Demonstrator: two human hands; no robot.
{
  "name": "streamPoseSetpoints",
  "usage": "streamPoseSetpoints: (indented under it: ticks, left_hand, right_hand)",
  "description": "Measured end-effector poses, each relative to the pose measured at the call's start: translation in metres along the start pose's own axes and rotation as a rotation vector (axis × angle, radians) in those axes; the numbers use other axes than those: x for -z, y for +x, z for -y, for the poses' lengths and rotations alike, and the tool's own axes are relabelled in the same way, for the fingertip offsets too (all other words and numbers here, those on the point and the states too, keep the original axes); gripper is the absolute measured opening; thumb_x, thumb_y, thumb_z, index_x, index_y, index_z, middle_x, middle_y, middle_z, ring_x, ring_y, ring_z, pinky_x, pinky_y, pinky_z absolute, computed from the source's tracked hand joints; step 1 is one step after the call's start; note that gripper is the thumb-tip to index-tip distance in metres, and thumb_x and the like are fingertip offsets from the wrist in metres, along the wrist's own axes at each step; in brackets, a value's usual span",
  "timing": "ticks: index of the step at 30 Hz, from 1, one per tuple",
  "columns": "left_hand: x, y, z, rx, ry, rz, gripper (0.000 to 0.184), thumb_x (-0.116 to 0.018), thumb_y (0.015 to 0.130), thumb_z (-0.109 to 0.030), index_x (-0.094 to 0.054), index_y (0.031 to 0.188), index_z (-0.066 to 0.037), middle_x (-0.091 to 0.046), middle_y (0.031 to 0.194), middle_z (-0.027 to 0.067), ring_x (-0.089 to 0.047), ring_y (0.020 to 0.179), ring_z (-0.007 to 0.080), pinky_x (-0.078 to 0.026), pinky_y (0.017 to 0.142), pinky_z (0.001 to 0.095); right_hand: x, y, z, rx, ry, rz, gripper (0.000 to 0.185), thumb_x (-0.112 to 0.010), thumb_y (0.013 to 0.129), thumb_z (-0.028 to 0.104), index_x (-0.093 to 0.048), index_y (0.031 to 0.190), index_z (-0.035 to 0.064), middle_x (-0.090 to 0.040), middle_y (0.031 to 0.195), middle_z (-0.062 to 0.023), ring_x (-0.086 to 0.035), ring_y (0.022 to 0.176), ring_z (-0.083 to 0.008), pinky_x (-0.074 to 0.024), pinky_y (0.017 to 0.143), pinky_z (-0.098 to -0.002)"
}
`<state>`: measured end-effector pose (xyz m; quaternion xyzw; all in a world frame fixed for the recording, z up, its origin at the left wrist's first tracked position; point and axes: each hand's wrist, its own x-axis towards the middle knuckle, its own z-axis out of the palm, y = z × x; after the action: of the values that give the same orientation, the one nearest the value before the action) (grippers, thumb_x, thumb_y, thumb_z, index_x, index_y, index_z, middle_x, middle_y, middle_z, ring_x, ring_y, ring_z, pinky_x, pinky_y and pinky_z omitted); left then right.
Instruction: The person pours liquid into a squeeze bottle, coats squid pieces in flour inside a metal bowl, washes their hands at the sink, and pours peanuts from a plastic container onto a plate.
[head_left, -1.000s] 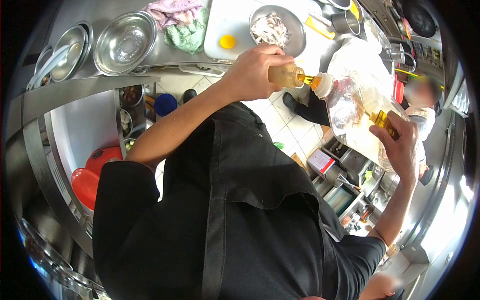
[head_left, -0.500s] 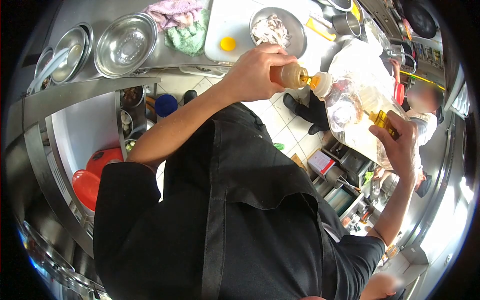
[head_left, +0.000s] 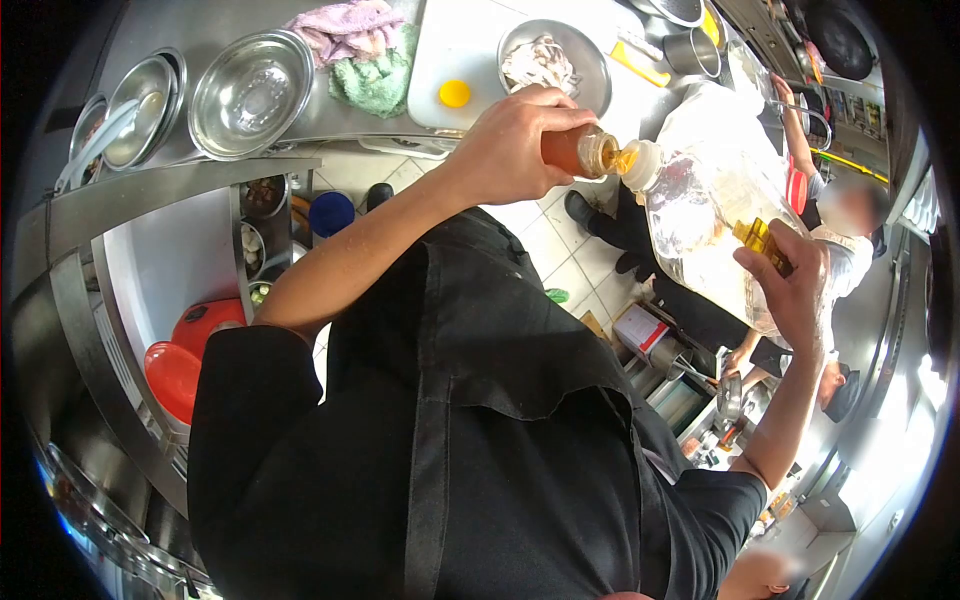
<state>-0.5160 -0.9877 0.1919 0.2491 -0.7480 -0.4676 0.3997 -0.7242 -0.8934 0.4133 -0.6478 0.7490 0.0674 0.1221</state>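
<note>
My left hand [head_left: 515, 145] is closed around a small bottle [head_left: 580, 153] with amber contents, its mouth turned to the right. Touching or almost touching that mouth is the pale neck of a large clear plastic jug [head_left: 690, 215], tilted, with yellow liquid between the two openings. My right hand [head_left: 790, 275] grips the jug by its yellow handle [head_left: 760, 241]. Behind my left hand, a metal bowl [head_left: 596, 72] of pale sliced food [head_left: 540, 66] stands on a white board [head_left: 436, 60], near a round yellow cap [head_left: 454, 94].
Pink [head_left: 345, 28] and green cloths [head_left: 375, 80] lie left of the board, beside a large steel bowl [head_left: 250, 95]. A yellow-handled tool [head_left: 640, 62] lies by a metal cup [head_left: 692, 53]. Co-workers [head_left: 848, 240] are at the right, one reaching with an arm. A blue lid [head_left: 331, 212] is lower left.
The small bottle's visible side has turned from pale to amber-red, and the jug has shifted slightly left. At the right, a co-worker has stretched an arm upward and another has moved nearer.
</note>
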Motion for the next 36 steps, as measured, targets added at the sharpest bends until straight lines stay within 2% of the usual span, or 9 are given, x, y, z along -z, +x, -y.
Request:
streamPoseSetpoints:
  ticks: [8,13,15,16,21,24,28,32,36]
  left_hand:
    - [0.001,0.004,-0.003,0.001,-0.103,-0.015,0.052,-0.076,0.059,-0.005,-0.061,0.108,-0.006,-0.058,0.109,0.0122,-0.054,0.104,0.0265,-0.041,0.093,0.0347]
    - [0.010,0.011,-0.009,-0.014,-0.226,-0.070,0.050,-0.075,0.058,-0.005,-0.060,0.106,-0.002,-0.060,0.106,0.0106,-0.056,0.099,0.0211,-0.042,0.090,0.0327]
    - [0.015,0.014,-0.015,-0.041,-0.204,-0.081,0.052,-0.075,0.057,-0.004,-0.060,0.106,0.000,-0.060,0.104,0.0112,-0.057,0.097,0.0217,-0.043,0.088,0.0317]
    - [0.018,0.016,-0.017,-0.057,-0.181,-0.112,0.053,-0.075,0.056,-0.003,-0.059,0.106,0.001,-0.059,0.103,0.0118,-0.058,0.094,0.0223,-0.044,0.086,0.0306]
    - [0.037,0.008,-0.022,-0.016,-0.121,-0.113,0.052,-0.073,0.057,-0.003,-0.059,0.107,0.002,-0.060,0.101,0.0118,-0.057,0.094,0.0188,-0.044,0.084,0.0290]
    - [0.050,-0.001,-0.029,0.025,-0.072,-0.174,0.050,-0.074,0.058,-0.004,-0.059,0.106,0.005,-0.060,0.100,0.0118,-0.057,0.092,0.0184,-0.044,0.083,0.0295]
    - [0.059,-0.020,-0.032,0.135,-0.115,-0.241,0.050,-0.073,0.060,-0.002,-0.057,0.106,0.008,-0.057,0.102,0.0111,-0.056,0.094,0.0176,-0.043,0.085,0.0296]
    - [0.068,-0.034,-0.031,0.176,-0.117,-0.243,0.053,-0.072,0.062,-0.001,-0.054,0.111,0.008,-0.056,0.104,0.0115,-0.055,0.099,0.0192,-0.042,0.089,0.0311]
    - [0.073,-0.036,-0.018,0.213,-0.161,-0.309,0.056,-0.073,0.063,-0.002,-0.053,0.114,0.007,-0.057,0.107,0.0112,-0.054,0.100,0.0189,-0.041,0.091,0.0313]
  right_hand:
    - [-0.016,0.005,-0.034,-0.024,0.295,0.018,0.040,-0.070,0.073,0.026,-0.041,0.065,-0.0013,-0.030,0.054,0.0024,-0.027,0.053,-0.0067,-0.0216,0.047,-0.0278]
    - [-0.049,0.017,-0.073,0.051,0.465,-0.057,0.071,-0.054,0.071,0.070,-0.043,0.062,0.0006,-0.036,0.053,0.0032,-0.032,0.051,-0.0064,-0.0242,0.047,-0.0252]
    - [-0.058,0.026,-0.075,0.204,0.696,-0.182,0.055,-0.055,0.081,0.054,-0.047,0.063,0.0023,-0.045,0.059,0.0006,-0.040,0.054,-0.0075,-0.0308,0.048,-0.0247]
    - [-0.084,0.043,-0.120,0.430,0.258,-0.578,0.043,-0.055,0.084,0.043,-0.049,0.067,0.0034,-0.047,0.064,-0.0002,-0.041,0.056,-0.0087,-0.0329,0.049,-0.0251]
    - [-0.173,0.087,-0.189,-0.056,2.026,-0.645,0.010,-0.056,0.083,0.003,-0.054,0.093,0.0042,-0.050,0.086,-0.0022,-0.048,0.079,-0.0122,-0.0434,0.065,-0.0275]
    - [-0.195,0.120,-0.180,0.042,1.419,-0.913,0.033,-0.042,0.093,0.042,-0.047,0.084,0.0099,-0.038,0.063,-0.0003,-0.032,0.054,-0.0111,-0.0264,0.050,-0.0245]
    - [-0.204,0.147,-0.148,-0.027,1.989,-1.027,0.045,-0.033,0.091,0.054,-0.044,0.085,0.0104,-0.036,0.060,-0.0007,-0.030,0.050,-0.0116,-0.0267,0.049,-0.0249]
    - [-0.241,0.173,-0.151,0.049,2.107,-0.988,0.046,-0.033,0.092,0.052,-0.042,0.078,0.0093,-0.035,0.057,-0.0014,-0.030,0.049,-0.0126,-0.0264,0.048,-0.0255]
    - [-0.233,0.171,-0.130,-0.037,1.409,-1.147,0.044,-0.039,0.092,0.046,-0.049,0.080,0.0046,-0.045,0.064,-0.0035,-0.043,0.058,-0.0137,-0.0350,0.055,-0.0264]
